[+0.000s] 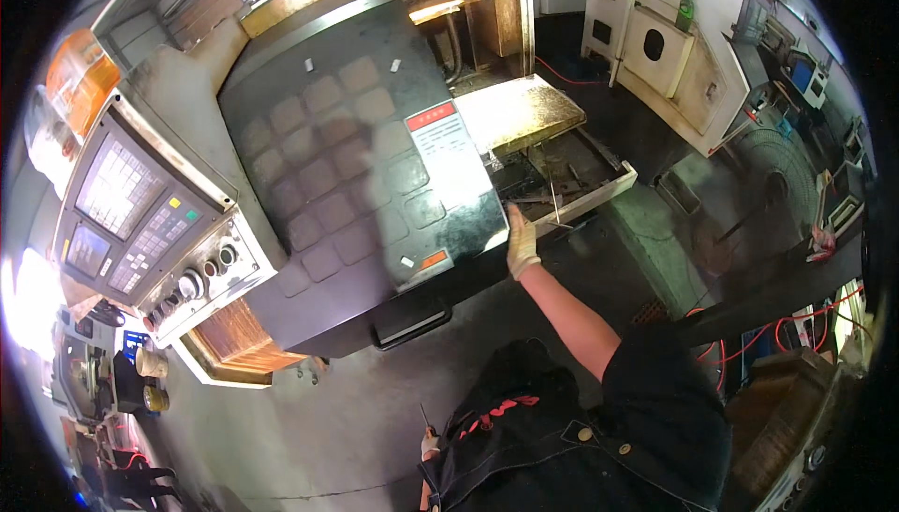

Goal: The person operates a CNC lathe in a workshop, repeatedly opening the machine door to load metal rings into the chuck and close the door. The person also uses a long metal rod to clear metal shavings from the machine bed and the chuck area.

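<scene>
A large dark sliding machine door with a grid of square marks fills the middle of the view. My right hand, in a pale work glove, lies against the door's right edge, fingers stretched along it. Beside that hand, a white label with a red band is stuck on the door. Low by my waist, my left hand is closed around a thin, dark, rod-like tool that points upward; part of this hand is hidden by my dark clothing. A black door handle sits below, with neither hand on it.
To the left stands a control panel with a screen, keys and knobs. Past the door's right edge, the machine's opening shows a stained metal cover and a tray frame. A round fan guard and red cables are at right.
</scene>
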Motion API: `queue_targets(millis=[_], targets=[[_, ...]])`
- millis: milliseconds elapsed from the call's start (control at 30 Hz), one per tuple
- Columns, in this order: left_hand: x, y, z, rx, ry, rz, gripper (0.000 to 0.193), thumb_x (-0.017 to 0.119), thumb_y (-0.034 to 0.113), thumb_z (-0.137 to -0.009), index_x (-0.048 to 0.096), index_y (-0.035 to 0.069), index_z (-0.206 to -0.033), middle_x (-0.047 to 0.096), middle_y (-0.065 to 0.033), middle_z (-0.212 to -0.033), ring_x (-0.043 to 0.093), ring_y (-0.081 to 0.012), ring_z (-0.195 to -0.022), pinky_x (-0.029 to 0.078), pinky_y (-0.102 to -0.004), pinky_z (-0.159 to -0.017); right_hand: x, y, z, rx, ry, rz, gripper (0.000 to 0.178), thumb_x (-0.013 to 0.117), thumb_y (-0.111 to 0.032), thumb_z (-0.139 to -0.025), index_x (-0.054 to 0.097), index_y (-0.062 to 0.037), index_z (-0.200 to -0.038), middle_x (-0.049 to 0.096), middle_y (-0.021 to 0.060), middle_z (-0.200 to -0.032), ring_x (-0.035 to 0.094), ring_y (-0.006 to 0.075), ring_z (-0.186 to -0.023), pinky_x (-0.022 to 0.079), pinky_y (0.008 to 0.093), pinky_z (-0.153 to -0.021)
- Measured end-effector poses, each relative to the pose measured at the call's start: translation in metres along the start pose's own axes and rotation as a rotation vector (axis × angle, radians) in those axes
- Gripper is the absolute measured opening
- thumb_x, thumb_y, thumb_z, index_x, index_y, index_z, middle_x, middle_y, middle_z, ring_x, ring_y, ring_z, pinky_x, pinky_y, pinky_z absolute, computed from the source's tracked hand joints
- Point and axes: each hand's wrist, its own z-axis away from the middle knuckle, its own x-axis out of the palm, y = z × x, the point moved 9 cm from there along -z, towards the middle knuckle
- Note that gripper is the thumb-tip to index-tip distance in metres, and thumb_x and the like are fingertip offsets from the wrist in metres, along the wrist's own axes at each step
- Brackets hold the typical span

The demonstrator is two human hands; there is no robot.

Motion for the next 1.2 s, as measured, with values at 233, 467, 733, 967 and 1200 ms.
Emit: queue_targets(millis=[233, 467, 733, 967, 1200], targets=[[-0.007, 0.001, 0.0, -0.004, 0.019, -0.008, 0.029, 0.057, 0.019, -0.075, 0.055, 0.006, -0.102, 0.061, -0.0143, -0.086, 0.06, -0.0256, -0.079, 0.045, -0.034, -0.067, 0.054, 0.02, 0.026, 0.068, -0.256, -0.236, 0.029, 0.054, -0.028, -0.086, 0.063, -0.0008, -0.088, 0.058, -0.003, -0.083, 0.047, 0.0039, -0.074, 0.039, 0.022, -0.065], [-0.012, -0.004, 0.001, 0.016, 0.046, -0.003, 0.029, 0.057, 0.017, -0.075, 0.055, 0.006, -0.101, 0.061, -0.0135, -0.086, 0.06, -0.0251, -0.079, 0.045, -0.0335, -0.067, 0.084, 0.045, 0.056, 0.224, -0.18, -0.127, 0.034, 0.055, -0.038, -0.084, 0.061, -0.0053, -0.082, 0.056, -0.0051, -0.078, 0.046, 0.0043, -0.072, 0.038, 0.0221, -0.068], [-0.032, 0.005, 0.012, 0.241, 0.12, 0.57, 0.029, 0.057, 0.009, -0.071, 0.055, 0.006, -0.1, 0.061, -0.0095, -0.082, 0.059, -0.0208, -0.074, 0.045, -0.0312, -0.064, 0.119, 0.06, 0.087, 0.135, -0.294, 0.001, 0.057, 0.049, -0.051, -0.083, 0.053, 0.0017, -0.105, 0.052, 0.0061, -0.103, 0.045, 0.0144, -0.094, 0.035, 0.0261, -0.086], [-0.094, 0.171, 0.105, 0.553, 0.144, 0.408, 0.029, 0.056, 0.006, -0.071, 0.055, 0.006, -0.101, 0.061, -0.0089, -0.079, 0.059, -0.0151, -0.072, 0.046, -0.0277, -0.064, 0.156, 0.121, 0.079, 0.141, -0.637, 0.037, 0.051, 0.044, -0.042, -0.088, 0.048, 0.0007, -0.115, 0.053, 0.0072, -0.11, 0.048, 0.0164, -0.101, 0.035, 0.0286, -0.091], [-0.129, 0.342, 0.155, 0.775, 0.171, 0.055, 0.029, 0.062, 0.02, -0.072, 0.056, 0.01, -0.098, 0.059, -0.0131, -0.076, 0.059, -0.03, -0.07, 0.046, -0.0357, -0.063, 0.121, 0.219, 0.012, 0.61, -0.534, -0.151, 0.038, 0.05, -0.036, -0.087, 0.05, -0.0073, -0.111, 0.057, 0.004, -0.104, 0.055, 0.019, -0.094, 0.045, 0.0365, -0.082]])
